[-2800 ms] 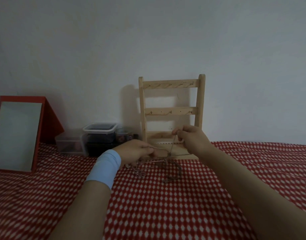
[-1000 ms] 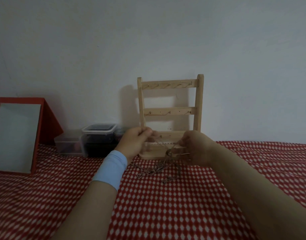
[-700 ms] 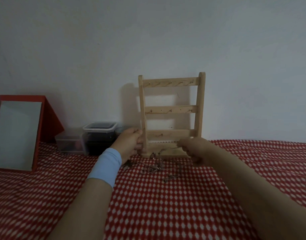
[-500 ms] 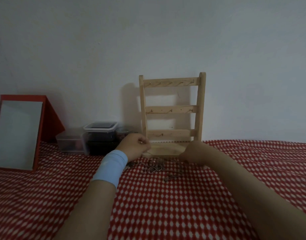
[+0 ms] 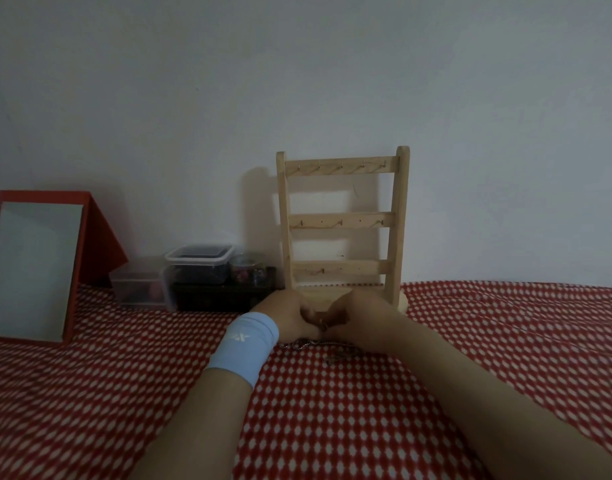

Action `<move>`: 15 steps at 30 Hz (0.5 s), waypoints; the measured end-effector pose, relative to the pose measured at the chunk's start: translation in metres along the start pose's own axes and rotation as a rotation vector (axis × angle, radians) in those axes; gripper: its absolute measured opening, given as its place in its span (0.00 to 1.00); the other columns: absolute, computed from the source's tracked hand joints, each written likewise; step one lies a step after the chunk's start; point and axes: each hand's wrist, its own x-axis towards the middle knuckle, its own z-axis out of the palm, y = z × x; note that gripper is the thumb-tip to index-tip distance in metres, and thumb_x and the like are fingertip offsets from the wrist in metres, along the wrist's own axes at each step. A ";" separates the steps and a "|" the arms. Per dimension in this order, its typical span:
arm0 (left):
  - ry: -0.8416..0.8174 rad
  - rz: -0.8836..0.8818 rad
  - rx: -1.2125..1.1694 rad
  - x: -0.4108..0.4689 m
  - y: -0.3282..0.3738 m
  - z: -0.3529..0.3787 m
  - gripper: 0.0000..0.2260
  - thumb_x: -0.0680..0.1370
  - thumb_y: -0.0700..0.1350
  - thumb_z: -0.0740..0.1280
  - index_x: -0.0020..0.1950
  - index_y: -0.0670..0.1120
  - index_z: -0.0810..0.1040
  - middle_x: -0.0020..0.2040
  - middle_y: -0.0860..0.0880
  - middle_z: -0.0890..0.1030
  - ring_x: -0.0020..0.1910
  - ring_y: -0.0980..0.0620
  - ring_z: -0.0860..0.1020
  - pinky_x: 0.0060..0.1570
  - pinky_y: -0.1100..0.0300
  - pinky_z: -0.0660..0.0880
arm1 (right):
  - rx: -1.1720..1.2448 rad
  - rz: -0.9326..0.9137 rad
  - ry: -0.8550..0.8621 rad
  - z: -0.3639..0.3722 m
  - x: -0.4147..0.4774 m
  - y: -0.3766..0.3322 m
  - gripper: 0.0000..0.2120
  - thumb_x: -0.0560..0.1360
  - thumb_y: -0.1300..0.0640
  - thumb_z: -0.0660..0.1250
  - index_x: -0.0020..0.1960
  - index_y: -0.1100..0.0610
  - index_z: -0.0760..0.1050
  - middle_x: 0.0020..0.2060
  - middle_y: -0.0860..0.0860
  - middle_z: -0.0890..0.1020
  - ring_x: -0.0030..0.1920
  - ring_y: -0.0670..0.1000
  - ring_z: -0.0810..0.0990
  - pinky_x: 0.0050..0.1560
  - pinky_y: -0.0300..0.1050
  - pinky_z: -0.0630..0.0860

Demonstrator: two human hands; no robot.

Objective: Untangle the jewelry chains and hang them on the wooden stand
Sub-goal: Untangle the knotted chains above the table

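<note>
Head: L hand [image 5: 286, 317], R hand [image 5: 364, 321] (touching) pinch chains [image 5: 302, 344].

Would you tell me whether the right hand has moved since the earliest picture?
Yes: the right hand has dropped from the wooden stand's lowest rail to the cloth before its base, meeting the left hand at the jewelry chains.

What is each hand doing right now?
Left hand: fingers curled, pinching the chains.
Right hand: fingers curled, pinching the same chains.
</note>
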 end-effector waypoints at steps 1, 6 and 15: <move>0.009 0.002 -0.022 0.000 -0.001 0.000 0.08 0.73 0.49 0.74 0.50 0.49 0.86 0.48 0.52 0.84 0.49 0.54 0.80 0.55 0.61 0.76 | 0.028 0.003 0.025 0.000 0.000 0.001 0.08 0.76 0.49 0.73 0.54 0.47 0.85 0.46 0.43 0.85 0.45 0.41 0.81 0.53 0.43 0.82; 0.079 0.053 -0.202 0.000 0.001 -0.006 0.03 0.75 0.46 0.72 0.48 0.50 0.83 0.45 0.53 0.83 0.49 0.53 0.81 0.56 0.57 0.77 | 0.311 0.013 0.146 -0.011 -0.002 0.003 0.04 0.80 0.55 0.69 0.48 0.50 0.83 0.43 0.45 0.84 0.42 0.40 0.82 0.42 0.33 0.78; 0.103 0.042 -0.629 -0.003 0.018 -0.019 0.08 0.81 0.44 0.64 0.45 0.47 0.81 0.44 0.50 0.82 0.43 0.54 0.79 0.55 0.55 0.76 | 1.115 0.054 0.146 -0.035 -0.009 -0.007 0.09 0.83 0.57 0.65 0.59 0.57 0.81 0.39 0.52 0.84 0.40 0.49 0.84 0.47 0.43 0.83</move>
